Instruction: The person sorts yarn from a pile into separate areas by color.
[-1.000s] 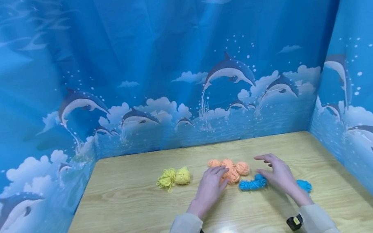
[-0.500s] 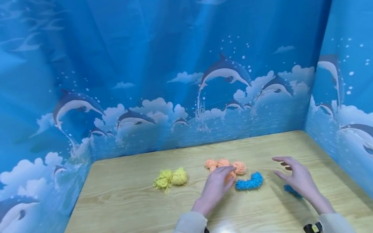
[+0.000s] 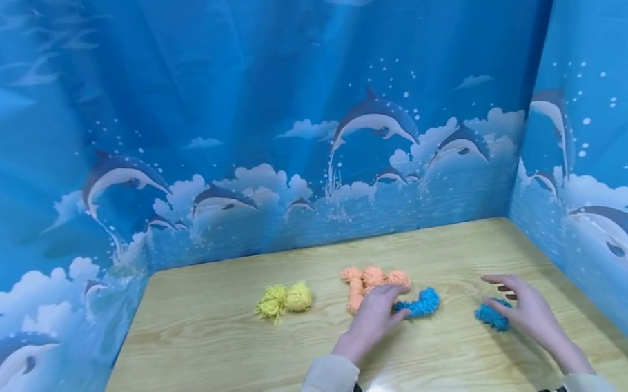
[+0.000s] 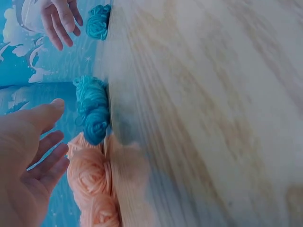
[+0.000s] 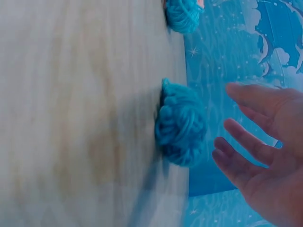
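Note:
My left hand (image 3: 373, 317) hovers palm-down at the near side of the orange yarn balls (image 3: 373, 275), its fingertips close to a blue yarn bundle (image 3: 424, 303). In the left wrist view, the loosely bent fingers stay apart from the blue bundle (image 4: 93, 109) and the orange yarn (image 4: 90, 176). My right hand (image 3: 531, 312) is beside a second blue yarn ball (image 3: 491, 316), thumb and fingers spread. A gap between this ball (image 5: 182, 124) and the fingers shows in the right wrist view. Part of the orange yarn is hidden behind my left hand.
A loose yellow yarn tangle (image 3: 272, 303) and a yellow yarn ball (image 3: 298, 297) lie left of the orange yarn. Everything rests on a wood-grain table (image 3: 212, 368). A blue dolphin-print curtain (image 3: 246, 96) surrounds its back and sides.
My right hand has moved right and nearer, away from the middle blue bundle to the right-hand blue ball. My left hand has shifted slightly right, from over the orange yarn towards the blue bundle.

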